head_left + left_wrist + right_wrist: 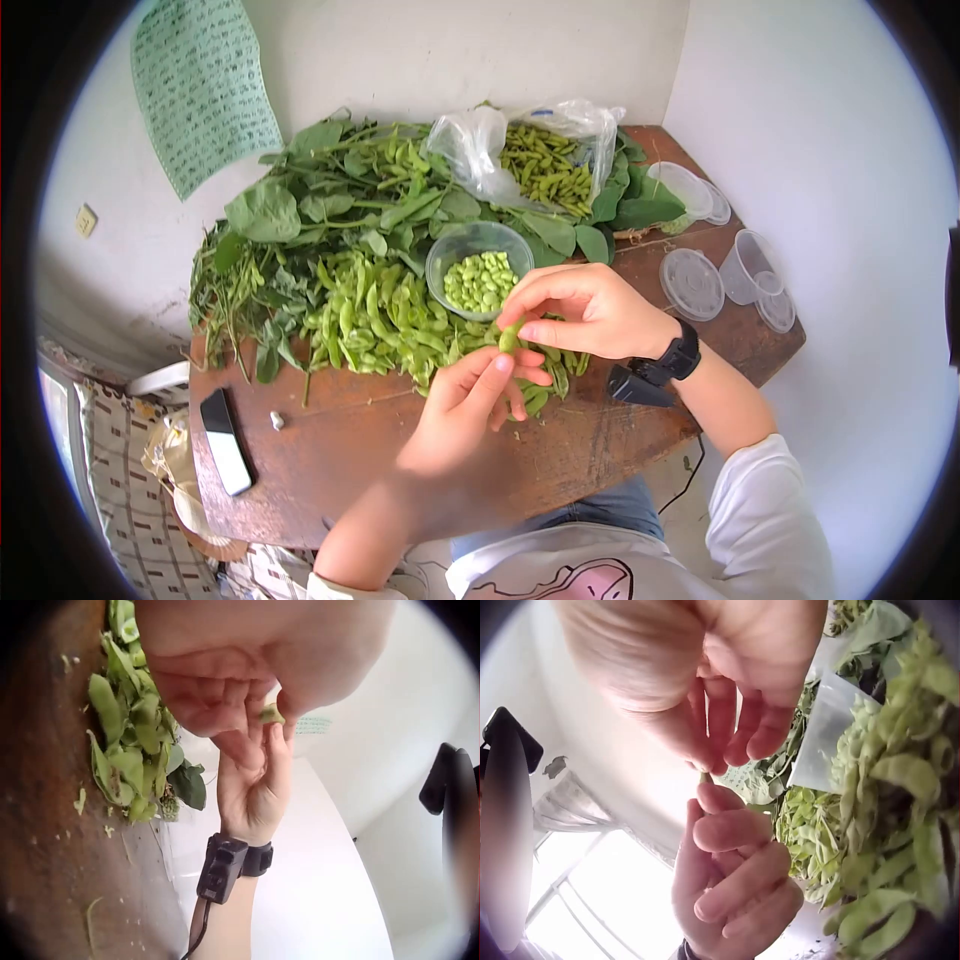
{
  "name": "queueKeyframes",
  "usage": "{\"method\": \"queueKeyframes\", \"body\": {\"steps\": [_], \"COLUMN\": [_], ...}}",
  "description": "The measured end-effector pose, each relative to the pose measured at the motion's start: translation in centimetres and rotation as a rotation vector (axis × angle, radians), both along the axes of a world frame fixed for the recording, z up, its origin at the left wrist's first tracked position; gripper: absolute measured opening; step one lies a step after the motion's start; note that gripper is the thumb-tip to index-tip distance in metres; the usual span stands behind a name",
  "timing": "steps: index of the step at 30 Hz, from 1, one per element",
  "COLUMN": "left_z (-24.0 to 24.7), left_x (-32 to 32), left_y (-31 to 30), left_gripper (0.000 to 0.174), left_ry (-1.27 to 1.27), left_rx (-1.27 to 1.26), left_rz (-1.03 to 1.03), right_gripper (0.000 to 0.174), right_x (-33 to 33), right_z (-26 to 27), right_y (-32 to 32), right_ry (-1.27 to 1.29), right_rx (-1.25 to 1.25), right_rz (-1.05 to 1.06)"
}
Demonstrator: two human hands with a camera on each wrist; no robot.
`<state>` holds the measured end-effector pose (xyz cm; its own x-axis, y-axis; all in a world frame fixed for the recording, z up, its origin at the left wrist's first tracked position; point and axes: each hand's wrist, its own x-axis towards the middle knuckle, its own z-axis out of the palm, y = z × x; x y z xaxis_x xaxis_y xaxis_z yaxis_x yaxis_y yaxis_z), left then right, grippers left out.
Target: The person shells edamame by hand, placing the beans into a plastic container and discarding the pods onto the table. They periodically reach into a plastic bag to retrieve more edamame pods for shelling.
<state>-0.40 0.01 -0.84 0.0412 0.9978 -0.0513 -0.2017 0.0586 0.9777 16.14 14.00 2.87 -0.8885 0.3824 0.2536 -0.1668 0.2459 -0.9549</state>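
Observation:
A green bean pod (510, 336) is pinched between both hands in front of the pod heap. The left hand (465, 400) grips its lower end with thumb and fingers; the right hand (605, 315) pinches its upper end from the right. In the left wrist view a bit of the pod (271, 714) shows between the fingers. Just behind the hands, a clear bowl (438, 262) holds shelled green beans (478, 281). Loose pods (375, 315) are heaped left of the hands.
Leafy stems (330, 190) and a plastic bag (470, 150) of pods lie at the back. Clear lids (690, 284) and a clear cup (745, 268) are at the right. A phone (227, 442) and a small white object (277, 420) lie on the wooden table (350, 470) at the left.

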Motion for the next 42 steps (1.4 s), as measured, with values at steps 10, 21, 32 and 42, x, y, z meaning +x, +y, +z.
{"method": "queueKeyframes", "body": {"steps": [10, 21, 32, 42], "left_z": [-0.4, 0.5, 0.1, 0.2], "left_x": [0.0, 0.2, -0.4, -0.7], "left_y": [-0.1, 0.0, 0.1, -0.1], "left_gripper": [0.022, 0.025, 0.024, 0.024], "left_ry": [0.142, -0.021, -0.136, -0.249], "left_rx": [0.021, -0.132, -0.175, -0.272], "left_rz": [0.079, 0.028, -0.024, -0.213], "right_gripper": [0.024, 0.025, 0.028, 0.034], "right_x": [0.7, 0.8, 0.9, 1.3], "right_z": [-1.1, -2.2, -2.7, -2.3], "right_y": [-2.1, -2.1, -1.6, -2.1], "right_ry": [-0.132, -0.015, 0.063, 0.024], "right_rx": [-0.353, -0.43, -0.146, -0.209], "right_rz": [-0.145, -0.048, -0.015, 0.051]}}
